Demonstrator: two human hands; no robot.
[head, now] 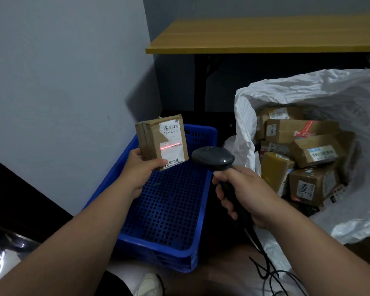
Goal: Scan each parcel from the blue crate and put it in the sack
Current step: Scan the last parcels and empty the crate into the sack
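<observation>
Left hand (140,167) pinches a cardboard parcel (161,142) by its lower edge above the blue crate (167,201); right hand (241,193) wraps closed around a barcode scanner (214,158).

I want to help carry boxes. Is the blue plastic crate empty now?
Empty, as far as shows: the blue plastic crate has only its bare holed floor in view. The left hand holds the brown cardboard parcel above it.

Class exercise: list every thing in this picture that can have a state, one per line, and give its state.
parcel: held upright over the crate, red scan line across its label
left hand: grips the parcel's bottom edge
scanner: on, aimed at the parcel
right hand: grips the scanner's handle
blue crate: no parcels visible inside
sack: open, holding many parcels
</observation>
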